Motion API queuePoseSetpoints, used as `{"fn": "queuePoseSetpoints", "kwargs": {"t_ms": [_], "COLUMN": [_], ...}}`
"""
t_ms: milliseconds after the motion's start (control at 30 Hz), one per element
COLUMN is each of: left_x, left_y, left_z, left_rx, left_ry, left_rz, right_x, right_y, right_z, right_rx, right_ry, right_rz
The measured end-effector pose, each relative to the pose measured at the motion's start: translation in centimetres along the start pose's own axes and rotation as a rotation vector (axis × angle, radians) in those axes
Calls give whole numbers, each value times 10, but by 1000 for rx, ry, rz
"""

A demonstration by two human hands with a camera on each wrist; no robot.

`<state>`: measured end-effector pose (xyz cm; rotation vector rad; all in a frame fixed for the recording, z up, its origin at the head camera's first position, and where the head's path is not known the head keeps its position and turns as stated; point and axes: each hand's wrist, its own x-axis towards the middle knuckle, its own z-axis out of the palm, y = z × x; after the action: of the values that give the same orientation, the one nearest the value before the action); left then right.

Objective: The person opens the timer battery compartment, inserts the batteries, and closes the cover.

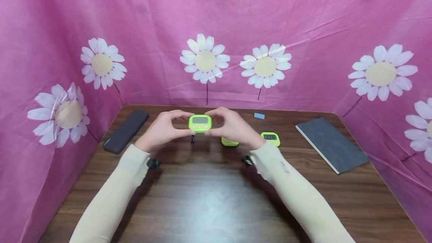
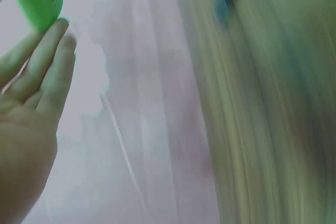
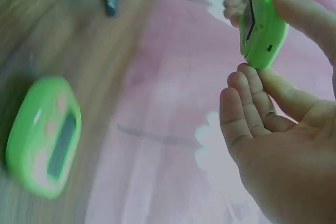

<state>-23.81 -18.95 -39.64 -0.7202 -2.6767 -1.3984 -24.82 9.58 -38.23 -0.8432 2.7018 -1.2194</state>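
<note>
Pale sleeves (image 1: 108, 198) stretch nearest me; left hand (image 1: 164, 127) and right hand (image 1: 233, 125) pinch a green timer (image 1: 200, 123) above the bench (image 1: 209, 186). The left wrist view shows fingers (image 2: 50, 43) against its edge; the right, likewise: light, even pressure should steady it.

Wooden table (image 1: 202, 198), notebook (image 1: 332, 143), dark case (image 1: 125, 132), timers (image 1: 271, 138)

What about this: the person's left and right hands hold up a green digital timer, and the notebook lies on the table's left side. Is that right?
Not quite: the head view shows the notebook on the right side of the table. The left hand and right hand do hold up the green digital timer.
</note>
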Motion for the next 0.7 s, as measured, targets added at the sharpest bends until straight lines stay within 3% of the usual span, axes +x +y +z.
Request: {"fn": "queuePoseSetpoints", "kwargs": {"t_ms": [133,300,467,700], "left_x": [10,18,23,24], "left_y": [30,53,63,62], "left_z": [43,81,99,105], "left_rx": [-121,-205,-206,-179], "left_ry": [89,111,118,130], "left_rz": [97,155,178,204], "right_x": [-47,-84,-100,-103], "right_y": [11,23,31,34], "right_z": [-37,-60,-70,-73], "right_rx": [120,160,162,154], "right_ry": [80,156,175,161], "right_rz": [27,46,84,78]}}
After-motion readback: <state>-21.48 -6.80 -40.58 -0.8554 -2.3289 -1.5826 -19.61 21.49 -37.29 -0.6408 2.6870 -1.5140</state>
